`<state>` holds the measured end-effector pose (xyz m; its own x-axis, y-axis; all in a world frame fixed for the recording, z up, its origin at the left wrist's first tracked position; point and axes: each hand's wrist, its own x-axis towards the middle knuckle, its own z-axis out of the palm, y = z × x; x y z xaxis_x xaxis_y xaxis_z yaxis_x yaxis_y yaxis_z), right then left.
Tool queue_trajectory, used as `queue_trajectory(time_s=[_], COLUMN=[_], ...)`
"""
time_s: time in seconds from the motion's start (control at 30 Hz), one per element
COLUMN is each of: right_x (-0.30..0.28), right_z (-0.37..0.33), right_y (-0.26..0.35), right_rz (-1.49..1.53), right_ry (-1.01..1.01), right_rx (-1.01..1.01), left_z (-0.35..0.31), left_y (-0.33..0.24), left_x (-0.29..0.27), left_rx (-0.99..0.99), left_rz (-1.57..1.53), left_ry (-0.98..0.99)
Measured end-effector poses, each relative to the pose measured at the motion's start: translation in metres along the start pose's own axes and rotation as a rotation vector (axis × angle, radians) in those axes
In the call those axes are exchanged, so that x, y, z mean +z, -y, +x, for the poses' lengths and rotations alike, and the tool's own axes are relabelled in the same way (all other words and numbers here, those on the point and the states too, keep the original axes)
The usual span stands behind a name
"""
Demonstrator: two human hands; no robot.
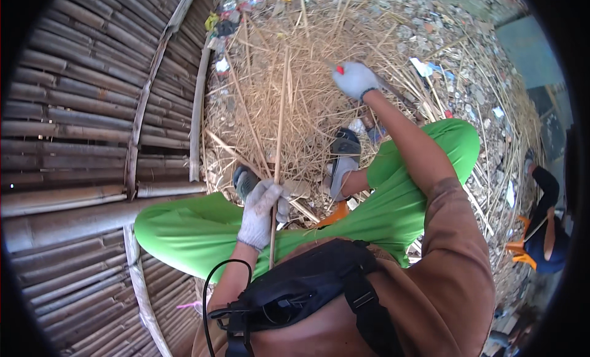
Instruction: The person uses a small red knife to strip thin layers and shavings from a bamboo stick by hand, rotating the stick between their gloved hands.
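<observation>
My left hand [263,212], in a whitish work glove, is closed round a long, thin bamboo strip [282,117]. The strip stands nearly lengthwise in the view, its lower end by my waist and its upper end over the shavings. My right hand [354,80], also gloved, is stretched out ahead to the right, apart from the strip. It is closed on a red-handled knife [340,69]; most of the handle is hidden in the fist, and the thin blade shows only faintly. Below both hands lies a wide heap of straw-coloured bamboo shavings [307,117].
A bamboo-slat wall [80,105] rises close on my left. My green-trousered knees [184,234] are spread, with sandalled feet [345,151] among the shavings. An orange seat edge [334,215] shows beneath me. Rubble and litter cover the ground; another person [547,234] is at far right.
</observation>
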<state>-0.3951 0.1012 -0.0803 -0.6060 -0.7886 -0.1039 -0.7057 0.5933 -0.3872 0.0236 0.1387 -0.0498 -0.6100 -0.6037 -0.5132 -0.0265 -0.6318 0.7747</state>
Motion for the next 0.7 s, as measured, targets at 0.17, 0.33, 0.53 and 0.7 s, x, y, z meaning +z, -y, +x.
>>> queue_trajectory(time_s=[0.17,0.33,0.53,0.7], right_x=[0.037,0.061,0.070,0.047], right_z=[-0.060,-0.104,-0.164,-0.113], right_y=[0.084,0.113,0.134,0.115], right_rz=[-0.064,-0.124,-0.134,-0.210], right_ry=[0.162,0.279,0.380,0.331], right_rx=[-0.359,-0.490,-0.667,-0.469], left_z=[-0.001,0.005,0.004,0.000], left_y=[-0.005,0.007,0.012,0.005], left_x=[-0.004,-0.020,-0.014,-0.005], left_rx=[-0.037,-0.038,-0.001,-0.060], left_rz=[-0.045,-0.095,-0.070,-0.118], left_ry=[0.017,0.037,-0.099,-0.036])
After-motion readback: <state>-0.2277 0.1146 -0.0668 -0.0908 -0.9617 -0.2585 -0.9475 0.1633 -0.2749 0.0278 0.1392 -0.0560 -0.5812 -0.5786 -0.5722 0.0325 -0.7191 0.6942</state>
